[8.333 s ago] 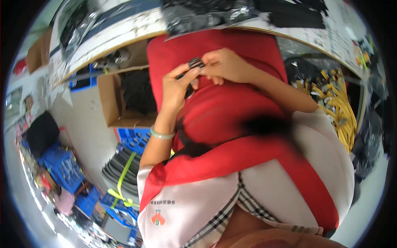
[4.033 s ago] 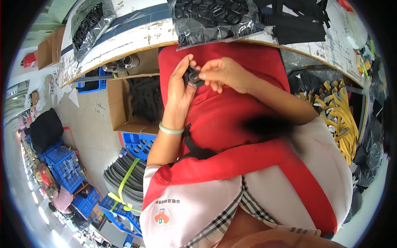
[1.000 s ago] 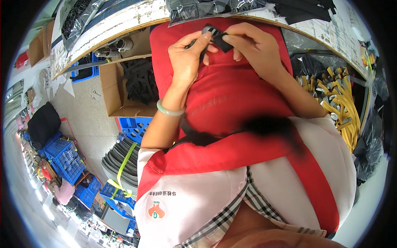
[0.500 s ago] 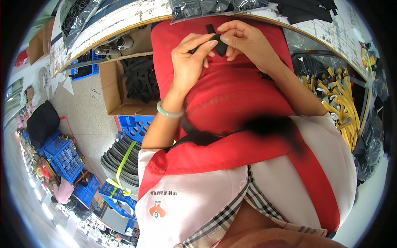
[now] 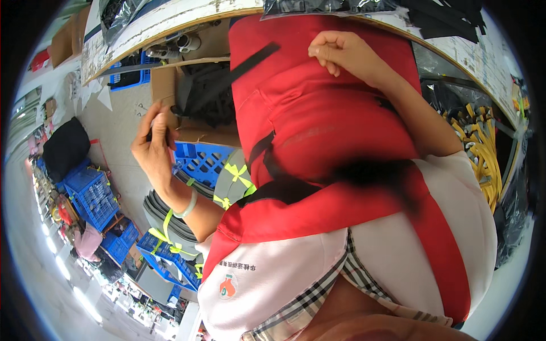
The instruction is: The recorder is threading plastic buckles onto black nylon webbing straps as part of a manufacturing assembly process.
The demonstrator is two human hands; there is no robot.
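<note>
My left hand (image 5: 153, 142) is out to the left, beside the open cardboard box (image 5: 164, 85). Its fingers are closed on a black webbing strap (image 5: 250, 63), whose long free end slants up to the right across the box and over the red apron (image 5: 324, 79). Dark parts of the strap show by the palm; the grip itself is partly hidden. Above the apron on my lap, my right hand (image 5: 344, 54) has curled fingers with thumb and forefinger together, and nothing shows between them. Inside the box lies a heap of black straps (image 5: 207, 108).
A worn white table (image 5: 227, 16) curves across the far side, with plastic-wrapped black pieces (image 5: 335, 7) on it. Yellow straps (image 5: 478, 148) hang at the right. Blue crates (image 5: 91, 193) and grey bundles tied with bright ribbon (image 5: 230, 182) stand at the left.
My hands have parted from above the apron. The left hand has swung left to the box with the black strap trailing; the right has let go of it and stayed above the apron.
</note>
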